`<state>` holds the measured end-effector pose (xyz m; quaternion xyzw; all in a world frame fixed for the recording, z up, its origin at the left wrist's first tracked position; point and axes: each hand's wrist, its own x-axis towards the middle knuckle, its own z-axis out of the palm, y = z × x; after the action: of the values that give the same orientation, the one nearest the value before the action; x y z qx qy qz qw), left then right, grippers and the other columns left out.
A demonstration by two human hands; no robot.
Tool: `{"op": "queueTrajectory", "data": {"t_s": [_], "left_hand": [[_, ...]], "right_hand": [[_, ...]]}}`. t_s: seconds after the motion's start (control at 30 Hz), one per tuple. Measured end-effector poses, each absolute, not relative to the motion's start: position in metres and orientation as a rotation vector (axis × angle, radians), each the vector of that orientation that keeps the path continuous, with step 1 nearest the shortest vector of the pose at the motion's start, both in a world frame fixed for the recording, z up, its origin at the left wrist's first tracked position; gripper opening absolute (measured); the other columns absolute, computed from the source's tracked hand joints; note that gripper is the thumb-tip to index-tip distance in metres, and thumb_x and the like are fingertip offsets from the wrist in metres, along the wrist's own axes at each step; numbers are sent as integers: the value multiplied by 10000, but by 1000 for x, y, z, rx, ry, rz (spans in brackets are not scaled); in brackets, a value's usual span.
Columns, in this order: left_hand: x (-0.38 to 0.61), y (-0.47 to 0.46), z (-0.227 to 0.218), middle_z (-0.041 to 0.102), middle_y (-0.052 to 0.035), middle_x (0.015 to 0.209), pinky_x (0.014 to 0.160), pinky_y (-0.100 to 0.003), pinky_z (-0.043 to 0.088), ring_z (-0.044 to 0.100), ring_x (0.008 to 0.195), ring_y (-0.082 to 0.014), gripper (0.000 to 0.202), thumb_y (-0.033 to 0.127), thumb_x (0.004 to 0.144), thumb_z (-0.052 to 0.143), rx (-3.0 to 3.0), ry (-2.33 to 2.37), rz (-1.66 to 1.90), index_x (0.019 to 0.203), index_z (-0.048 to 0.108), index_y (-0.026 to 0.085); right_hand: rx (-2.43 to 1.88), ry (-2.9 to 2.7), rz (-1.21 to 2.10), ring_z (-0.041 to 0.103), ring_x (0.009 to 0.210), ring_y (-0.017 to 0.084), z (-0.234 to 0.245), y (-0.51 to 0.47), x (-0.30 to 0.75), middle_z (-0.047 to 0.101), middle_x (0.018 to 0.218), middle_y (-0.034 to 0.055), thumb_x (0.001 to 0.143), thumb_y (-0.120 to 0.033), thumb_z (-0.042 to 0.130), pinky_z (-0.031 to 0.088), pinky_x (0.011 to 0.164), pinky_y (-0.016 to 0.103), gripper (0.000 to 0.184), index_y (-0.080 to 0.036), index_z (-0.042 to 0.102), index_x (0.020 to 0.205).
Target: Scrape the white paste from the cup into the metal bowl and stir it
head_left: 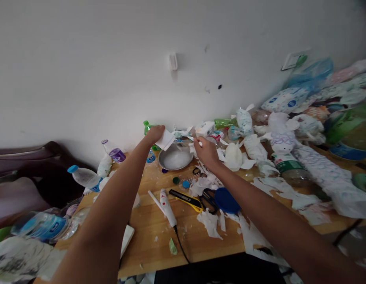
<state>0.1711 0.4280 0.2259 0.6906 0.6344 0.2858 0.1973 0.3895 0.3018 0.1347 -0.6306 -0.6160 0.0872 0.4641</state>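
At the back of the table a round metal bowl (pixel 172 167) holds whitish contents. My left hand (pixel 156 133) is closed on a white piece (pixel 166 141), tilted beside the bowl's upper left rim; whether it is folded paper or a small container I cannot tell. On the bowl's right side my right hand (pixel 205 150) is pinched on a thin white strip (pixel 191 138), which points left towards the bowl. Just below the bowl lie a dark green cap (pixel 176 180) and a blue cap (pixel 186 184). Torn white paper (pixel 202 185) spreads under my right forearm.
A corded white glue gun (pixel 168 207), a yellow and black utility knife (pixel 186 200), black-handled scissors (pixel 209 200) and a blue lid (pixel 227 200) lie in front. Plastic bottles (pixel 85 176) stand or lie at the left. Paper-covered figures (pixel 281 132) crowd the right. A wall rises behind.
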Motion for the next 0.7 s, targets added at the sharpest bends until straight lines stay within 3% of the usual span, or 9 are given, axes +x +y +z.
{"op": "queueTrajectory", "data": {"t_s": [0.13, 0.3, 0.6, 0.7], "left_hand": [[178, 420, 224, 714, -117, 1049, 1048, -540, 452, 633, 1099, -326, 305, 417, 916, 489, 2093, 1764, 730, 869, 704, 205], [177, 412, 220, 681, -122, 1261, 1105, -491, 405, 592, 1212, -357, 397, 442, 922, 462, 2141, 1770, 836, 1137, 720, 229], [178, 408, 214, 632, -131, 1346, 1116, -473, 378, 528, 1295, -354, 421, 448, 958, 422, 1861, 1810, 1200, 1209, 672, 219], [185, 406, 204, 648, -132, 1285, 1061, -456, 432, 564, 1231, -336, 450, 467, 991, 350, 1667, 1789, 1303, 1208, 644, 206]], "right_hand": [[-1653, -1702, 183, 659, 759, 231, 142, 303, 387, 756, 856, 98, 1004, -374, 460, 361, 623, 293, 332, -207, 745, 964], [-1697, -1979, 132, 680, 831, 242, 137, 310, 396, 765, 937, 107, 1008, -361, 472, 362, 638, 290, 312, -217, 747, 1041], [-1687, -2051, 75, 683, 824, 257, 163, 314, 407, 766, 914, 127, 982, -334, 505, 375, 650, 302, 292, -200, 755, 912], [-1678, -2103, 83, 689, 855, 263, 170, 316, 405, 765, 929, 141, 1000, -351, 496, 404, 683, 304, 309, -191, 749, 926]]}}
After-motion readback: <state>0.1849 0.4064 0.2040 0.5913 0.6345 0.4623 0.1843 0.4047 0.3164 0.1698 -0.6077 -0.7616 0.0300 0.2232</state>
